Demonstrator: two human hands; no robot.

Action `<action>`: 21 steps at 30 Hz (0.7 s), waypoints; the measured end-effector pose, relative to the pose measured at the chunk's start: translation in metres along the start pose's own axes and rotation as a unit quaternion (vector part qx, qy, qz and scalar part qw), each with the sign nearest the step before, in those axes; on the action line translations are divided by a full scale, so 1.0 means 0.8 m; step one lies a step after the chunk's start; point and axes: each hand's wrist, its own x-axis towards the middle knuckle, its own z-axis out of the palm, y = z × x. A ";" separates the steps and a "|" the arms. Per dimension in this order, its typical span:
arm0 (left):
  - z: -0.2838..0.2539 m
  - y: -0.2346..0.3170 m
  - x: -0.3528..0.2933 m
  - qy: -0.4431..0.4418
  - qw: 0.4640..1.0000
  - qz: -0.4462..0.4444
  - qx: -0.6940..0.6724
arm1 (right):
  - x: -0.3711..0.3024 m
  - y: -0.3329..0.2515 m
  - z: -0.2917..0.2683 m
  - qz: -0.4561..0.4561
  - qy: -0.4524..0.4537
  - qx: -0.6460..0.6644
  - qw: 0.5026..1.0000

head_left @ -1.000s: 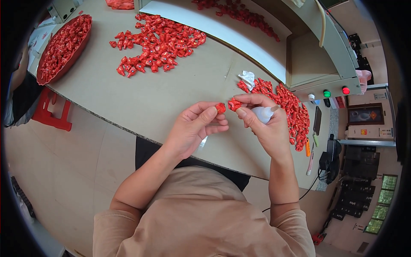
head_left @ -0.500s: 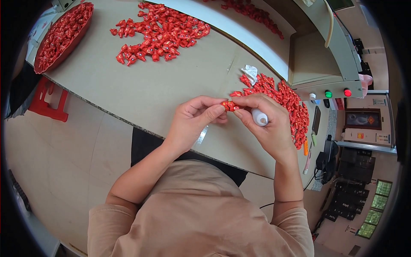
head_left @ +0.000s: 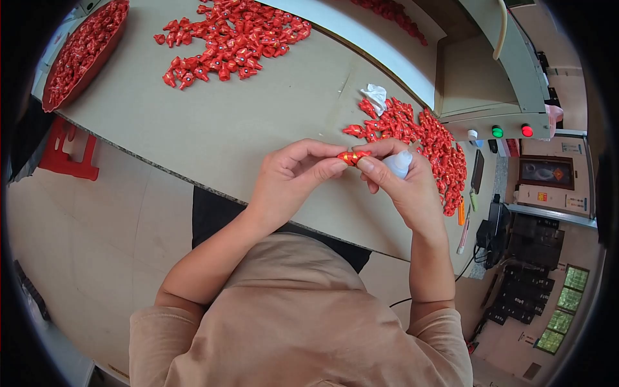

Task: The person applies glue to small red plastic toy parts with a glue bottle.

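My left hand (head_left: 291, 175) and my right hand (head_left: 403, 187) meet over the beige table (head_left: 258, 129), both pinching one small red wrapped piece (head_left: 353, 157) between their fingertips. My right hand also holds a small white squeeze bottle (head_left: 398, 163) against its palm. Just beyond my right hand lies a pile of the same red wrapped pieces (head_left: 425, 138), with a crumpled white bit (head_left: 376, 97) at its far end.
A second spread of red pieces (head_left: 235, 35) lies at the far middle of the table. A red tray (head_left: 80, 51) full of them sits far left. A machine box with green and red buttons (head_left: 509, 131) stands at the right. A red stool (head_left: 68, 151) is on the floor at left.
Two separate red pieces held apart one second ago have come together into one piece pinched by both hands. The view has shifted slightly downward over the table.
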 end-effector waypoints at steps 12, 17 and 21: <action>-0.001 -0.005 -0.005 0.003 0.998 0.001 0.070 | 0.006 0.004 -0.007 0.019 -0.018 -0.041 0.999; -0.002 -0.007 -0.002 0.004 0.998 0.010 0.057 | 0.010 -0.002 -0.006 0.019 -0.019 -0.070 0.997; -0.003 -0.009 -0.002 0.011 0.997 0.002 0.073 | 0.013 -0.002 -0.007 0.017 -0.027 -0.095 0.995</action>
